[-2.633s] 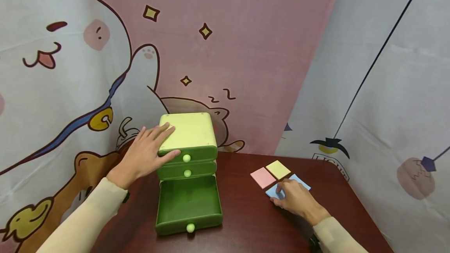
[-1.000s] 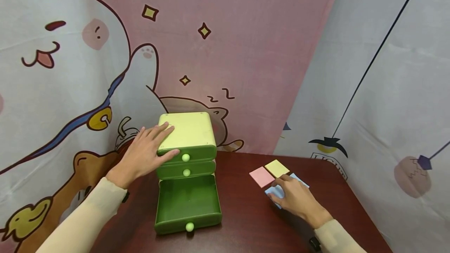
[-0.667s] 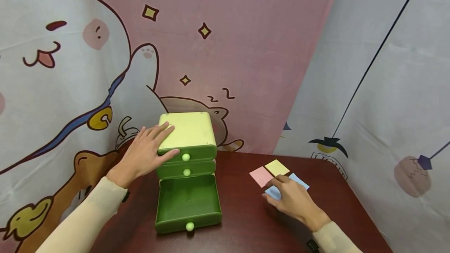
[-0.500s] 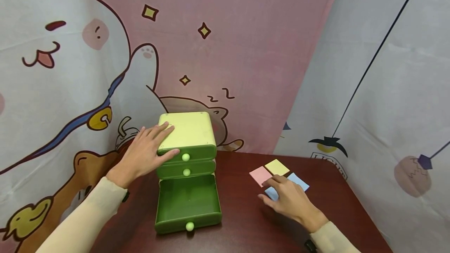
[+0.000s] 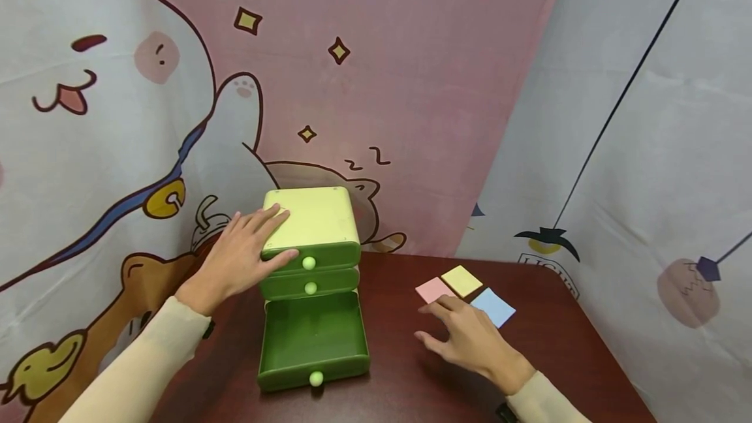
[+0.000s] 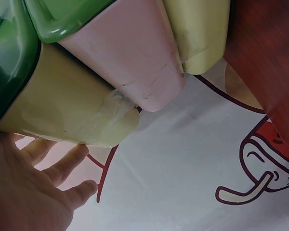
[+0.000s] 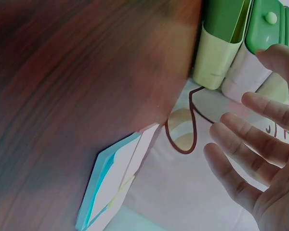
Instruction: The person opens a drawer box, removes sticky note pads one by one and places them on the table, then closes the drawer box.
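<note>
My left hand [image 5: 237,260] rests on the left side of a small three-drawer desktop organizer [image 5: 320,214], fingers on its pale yellow top, thumb by the top drawer. Its bottom drawer [image 5: 314,331] is pulled out, green floor showing; the upper two are shut. My right hand [image 5: 476,338] hovers over the table with thumb and fingers apart, holding nothing visible. Just beyond it lie pink sticky notes [image 5: 433,289], yellow sticky notes [image 5: 461,281] and blue sticky notes [image 5: 496,307]. The hand hides what lies beneath it. In the right wrist view the fingers [image 7: 236,175] are spread.
The dark reddish-brown table [image 5: 393,358] carries everything. Behind it hangs a pink printed cloth [image 5: 423,116] with cartoon animals, and a pale cloth [image 5: 646,181] stands along the right edge.
My right hand has left the blue notes it was touching and shifted left, thumb and index finger now farther apart. The left hand and drawers stay as they were.
</note>
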`<state>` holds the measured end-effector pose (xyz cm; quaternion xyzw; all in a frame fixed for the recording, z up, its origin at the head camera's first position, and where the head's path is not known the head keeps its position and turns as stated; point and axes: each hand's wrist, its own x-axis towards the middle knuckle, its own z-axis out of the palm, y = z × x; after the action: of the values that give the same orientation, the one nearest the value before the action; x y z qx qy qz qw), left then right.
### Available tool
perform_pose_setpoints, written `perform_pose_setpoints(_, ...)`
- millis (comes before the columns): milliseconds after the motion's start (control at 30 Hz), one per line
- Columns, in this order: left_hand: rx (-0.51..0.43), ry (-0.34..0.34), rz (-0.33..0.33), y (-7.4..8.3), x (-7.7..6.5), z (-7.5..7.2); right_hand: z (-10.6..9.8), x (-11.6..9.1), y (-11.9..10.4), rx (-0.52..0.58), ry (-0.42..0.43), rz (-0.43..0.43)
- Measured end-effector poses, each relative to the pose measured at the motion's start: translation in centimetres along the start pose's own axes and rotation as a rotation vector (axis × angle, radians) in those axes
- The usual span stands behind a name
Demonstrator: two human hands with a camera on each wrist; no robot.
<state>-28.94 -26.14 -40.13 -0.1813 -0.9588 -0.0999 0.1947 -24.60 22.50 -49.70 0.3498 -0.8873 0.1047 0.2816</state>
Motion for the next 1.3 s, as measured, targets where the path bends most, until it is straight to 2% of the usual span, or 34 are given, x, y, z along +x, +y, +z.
perform_pose_setpoints(167, -0.003, 0.003, 0.002, 0.0, 0.0, 0.0, -0.1, 0.3, -1.0, 0.018, -0.031, -0.011)
perform_pose_setpoints(400, 0.003, -0.002, 0.010, -0.2, 0.0, 0.1, -0.1, 0.8, -2.5, 0.066, -0.038, -0.071)
perform_pose_setpoints(633, 0.004, -0.020, 0.011, -0.4, 0.2, 0.1, -0.2, 1.8, -4.3, 0.132, -0.032, -0.163)
perform_pose_setpoints(867, 0.003, -0.011, 0.011, -0.5, 0.1, 0.1, -0.3, 2.9, -6.3, 0.140, -0.055, -0.261)
perform_pose_setpoints(1300, -0.005, 0.002, 0.010, -0.3, 0.0, 0.2, 1.0, 4.6, -10.1, 0.201, -0.086, -0.395)
